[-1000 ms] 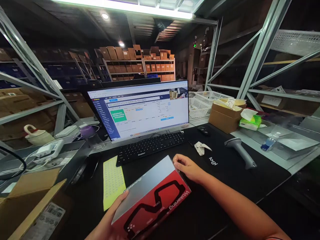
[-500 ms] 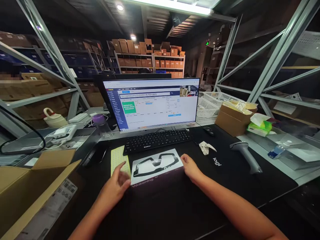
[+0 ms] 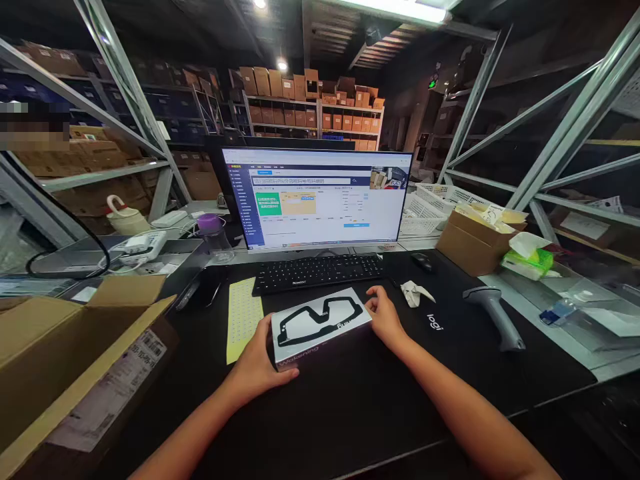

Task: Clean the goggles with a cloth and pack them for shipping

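A flat rectangular product box (image 3: pixel 317 323) lies in front of the keyboard, its white top printed with a black outline of glasses and its side reading "Wakening". My left hand (image 3: pixel 260 360) grips the box's left end, with the fingers under and around the corner. My right hand (image 3: pixel 384 317) holds the right end, fingers curled over the edge. The lower edge of the box seems to rest on or just above the black desk mat (image 3: pixel 400 393). A yellow sheet of small labels (image 3: pixel 244 320) lies just left of the box, beside my left hand.
A black keyboard (image 3: pixel 317 273) and monitor (image 3: pixel 317 200) stand ahead. Nearby are a crumpled tissue (image 3: pixel 415 293), a mouse (image 3: pixel 423 262), a handheld barcode scanner (image 3: pixel 493 317), and a cardboard box (image 3: pixel 475 243). An open carton (image 3: pixel 60 353) sits at left. Metal warehouse shelving with boxes surrounds the desk.
The box has turned over from its red face to its white face and come down toward the mat. My left hand has closed on its left end. The view has shifted slightly.
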A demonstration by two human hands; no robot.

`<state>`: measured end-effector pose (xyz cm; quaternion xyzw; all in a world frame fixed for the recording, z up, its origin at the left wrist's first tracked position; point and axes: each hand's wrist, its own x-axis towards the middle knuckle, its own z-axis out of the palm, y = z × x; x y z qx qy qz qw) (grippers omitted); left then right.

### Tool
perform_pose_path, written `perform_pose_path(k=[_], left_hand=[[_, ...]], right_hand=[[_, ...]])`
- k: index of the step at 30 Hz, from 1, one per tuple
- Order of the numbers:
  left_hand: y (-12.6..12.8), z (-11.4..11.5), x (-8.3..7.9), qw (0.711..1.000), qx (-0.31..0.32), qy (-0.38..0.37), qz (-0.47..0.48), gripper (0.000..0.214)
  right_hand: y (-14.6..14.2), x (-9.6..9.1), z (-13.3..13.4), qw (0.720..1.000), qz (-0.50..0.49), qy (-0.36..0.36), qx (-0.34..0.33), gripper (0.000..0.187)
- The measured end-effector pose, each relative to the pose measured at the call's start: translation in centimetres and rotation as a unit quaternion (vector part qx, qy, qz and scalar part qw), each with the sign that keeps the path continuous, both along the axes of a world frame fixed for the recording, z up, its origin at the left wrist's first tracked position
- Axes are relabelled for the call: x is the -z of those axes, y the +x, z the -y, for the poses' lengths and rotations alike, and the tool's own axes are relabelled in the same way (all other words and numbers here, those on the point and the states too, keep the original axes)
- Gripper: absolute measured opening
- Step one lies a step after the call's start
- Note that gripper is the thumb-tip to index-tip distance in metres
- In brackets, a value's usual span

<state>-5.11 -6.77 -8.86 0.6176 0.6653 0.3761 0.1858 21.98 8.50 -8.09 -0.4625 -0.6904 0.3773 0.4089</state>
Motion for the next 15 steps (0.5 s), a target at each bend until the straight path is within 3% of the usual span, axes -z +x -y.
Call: perform_pose_path(k=[5,15], left_hand=[[-0.6,-1.0,-0.7,1.000,-0.009,-0.016,0.005,0.098],[-0.6,-0.8,-1.1,1.000,0.012,0.006,0.018,0.095]], right_hand=[[1.4,-0.6,-2.4,0.999,-0.001,0.034,0.030,0.030],[5.2,0.8,-7.4,0.999,0.005,-0.005,0.046,0.019]])
